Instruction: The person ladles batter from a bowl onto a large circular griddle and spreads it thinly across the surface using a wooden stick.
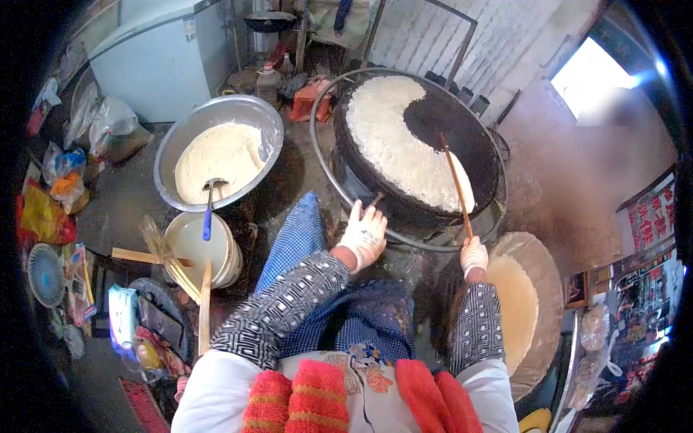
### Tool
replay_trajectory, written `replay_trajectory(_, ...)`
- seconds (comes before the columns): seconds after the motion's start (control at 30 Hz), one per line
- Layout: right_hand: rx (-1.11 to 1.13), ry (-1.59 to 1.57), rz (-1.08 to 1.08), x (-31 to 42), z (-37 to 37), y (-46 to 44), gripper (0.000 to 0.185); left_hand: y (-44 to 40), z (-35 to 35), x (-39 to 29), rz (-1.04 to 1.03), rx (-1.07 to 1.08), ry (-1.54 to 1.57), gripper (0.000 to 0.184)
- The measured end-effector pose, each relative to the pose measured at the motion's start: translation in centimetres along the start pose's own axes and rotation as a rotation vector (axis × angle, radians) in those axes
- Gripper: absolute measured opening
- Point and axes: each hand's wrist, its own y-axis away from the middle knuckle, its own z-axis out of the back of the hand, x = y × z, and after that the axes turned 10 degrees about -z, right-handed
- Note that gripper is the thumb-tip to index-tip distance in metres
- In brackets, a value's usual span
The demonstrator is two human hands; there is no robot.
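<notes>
- so, right hand (473,257), gloved: fingers closed round the near end of a wooden stick (459,189).
- left hand (363,237), gloved: fingers bent at the metal ring (315,138) by a short brown stub (377,198); can't tell if it's gripping either.
- griddle (449,110) sits ahead of both hands, inside the ring; pale batter layer (382,137) covers a crescent of it.
- stick runs forward from the right hand, over the batter's edge, far end above bare dark surface.
- stick: likely light and stiff, easy one-handed. hold the near end, as now; keeps knuckles off the plate, which may be hot.
- batter: looks wet and soft, probably sticky, would tear or smear if grabbed. no good hold; work it with the stick only.
- griddle: looks heavy and rigid. wouldn't lift it.
- pale sheet (516,310) right of the right hand, on a round tray (545,350): likely thin, fragile; support from below.
- writing: red characters on a white panel (653,216), far right of the right hand, not legible enough to quote. freezer label (190,29), ahead-left of the left hand: too small. no brand readable.
</notes>
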Motion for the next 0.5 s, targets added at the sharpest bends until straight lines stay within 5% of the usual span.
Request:
replay_trajectory(0.2, 0.069, -0.037, 0.260, 3.1, 2.7, 4.4, 0.024, 0.8, -3.2, 1.6, -0.024, -0.001, -0.115, 0.056)
replay_trajectory(0.27, 0.134, -0.103, 0.153, 1.0, 0.9, 4.8, 0.020, 1.4, -2.9, 1.8, -0.050, 0.000, -0.113, 0.055)
replay_trajectory(0.33, -0.055, -0.024, 0.016, -0.4, 0.6, 2.8, 0.026, 1.2, -2.8, 2.7, -0.058, -0.018, -0.101, 0.055)
replay_trajectory(0.5, 0.104, -0.023, 0.125, 3.6, 4.3, 3.3, 0.033, 1.3, -3.0, 4.7, -0.008, -0.014, -0.117, 0.053)
